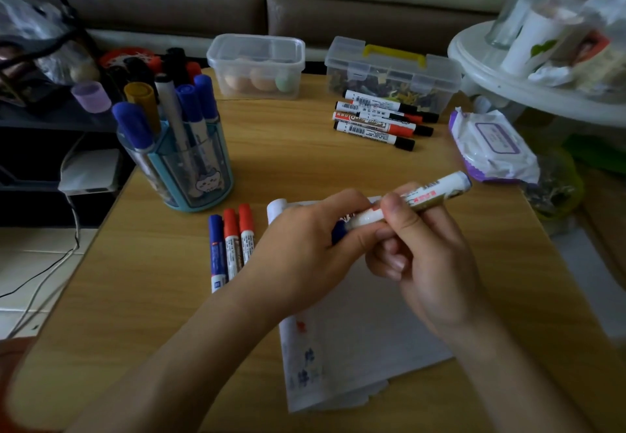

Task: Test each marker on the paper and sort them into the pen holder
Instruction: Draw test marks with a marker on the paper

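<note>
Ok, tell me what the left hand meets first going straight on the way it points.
Likely the right hand, almost at once: the left hand faces it, both gripping one marker.

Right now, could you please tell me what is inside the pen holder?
Standing in the pen holder: several blue-capped markers, a yellow-capped marker and a white pen. Its tinted wall blurs their lower ends.

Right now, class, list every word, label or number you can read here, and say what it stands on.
"WhiteBoard": on one far marker, just legible.
Too small: barcodes and print on the other far markers.
Too blurred: labels on the held marker and the wipes pack.
</note>
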